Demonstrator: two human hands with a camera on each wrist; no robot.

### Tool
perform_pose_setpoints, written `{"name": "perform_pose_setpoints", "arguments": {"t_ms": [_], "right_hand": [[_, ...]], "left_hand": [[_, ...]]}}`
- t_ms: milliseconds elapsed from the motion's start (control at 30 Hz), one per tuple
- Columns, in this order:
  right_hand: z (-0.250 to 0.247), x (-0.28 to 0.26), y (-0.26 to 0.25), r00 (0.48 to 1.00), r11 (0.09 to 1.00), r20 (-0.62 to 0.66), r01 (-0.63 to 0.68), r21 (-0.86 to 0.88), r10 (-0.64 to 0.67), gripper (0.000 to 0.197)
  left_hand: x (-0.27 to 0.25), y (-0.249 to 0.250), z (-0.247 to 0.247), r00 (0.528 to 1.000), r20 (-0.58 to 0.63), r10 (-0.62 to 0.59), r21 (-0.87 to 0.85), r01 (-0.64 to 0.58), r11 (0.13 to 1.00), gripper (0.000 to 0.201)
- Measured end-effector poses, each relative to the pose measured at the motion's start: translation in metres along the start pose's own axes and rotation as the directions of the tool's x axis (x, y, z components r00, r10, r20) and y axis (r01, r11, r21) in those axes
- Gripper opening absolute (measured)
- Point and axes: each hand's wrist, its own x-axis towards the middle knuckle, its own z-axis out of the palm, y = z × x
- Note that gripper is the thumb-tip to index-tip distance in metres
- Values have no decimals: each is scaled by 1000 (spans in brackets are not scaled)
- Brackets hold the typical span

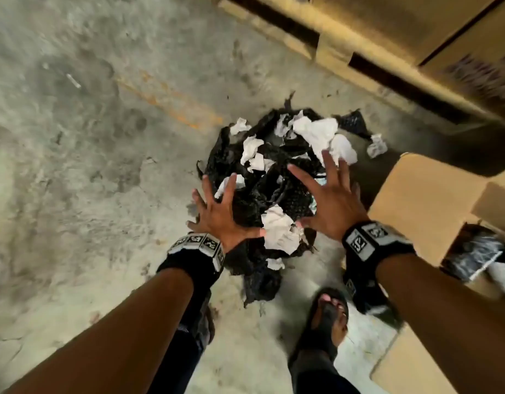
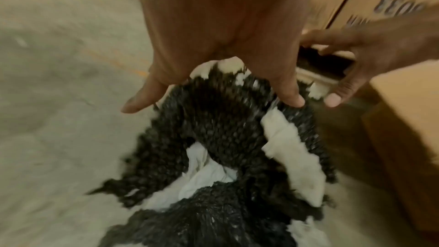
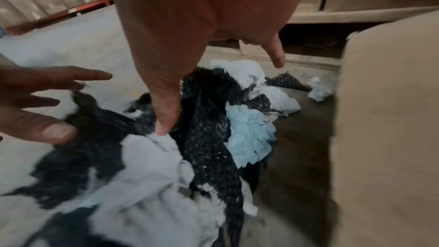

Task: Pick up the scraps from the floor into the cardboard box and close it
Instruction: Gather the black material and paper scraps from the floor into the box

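A heap of scraps (image 1: 277,177), black bubble wrap mixed with crumpled white paper, lies on the concrete floor. My left hand (image 1: 217,211) hovers with fingers spread over the heap's left side. My right hand (image 1: 328,200) is spread over its right side. Neither holds anything. The left wrist view shows the black wrap (image 2: 213,138) under my spread fingers (image 2: 290,97). From the right wrist, white paper (image 3: 152,166) lies just below my fingertips (image 3: 164,127). The open cardboard box (image 1: 422,206) stands to the right, with some scraps inside (image 1: 473,257).
A stray paper ball (image 1: 376,146) lies beyond the heap near the box. A wooden pallet (image 1: 331,55) with stacked cartons (image 1: 459,29) runs along the far right. My sandalled foot (image 1: 328,317) is planted near the heap. Bare concrete (image 1: 75,166) stretches to the left.
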Motion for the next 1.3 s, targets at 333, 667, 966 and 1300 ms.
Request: {"name": "perform_pose_setpoints", "arguments": {"t_ms": [333,667,966,1300], "right_hand": [[90,129,39,970,997,244,3,-83,17,136],[116,128,34,998,990,39,-59,126,54,70],[33,36,10,987,916,-158,30,400,37,59],[-57,-105,57,958,866,-219,-52,498,183,61]], "left_hand": [[145,-22,94,1000,3,-10,94,10,996,115],[142,-23,48,989,-70,132,48,-129,991,69],[42,-25,-22,972,-197,129,-129,-156,979,73],[-91,64,-60,953,-251,167,37,-163,986,73]]}}
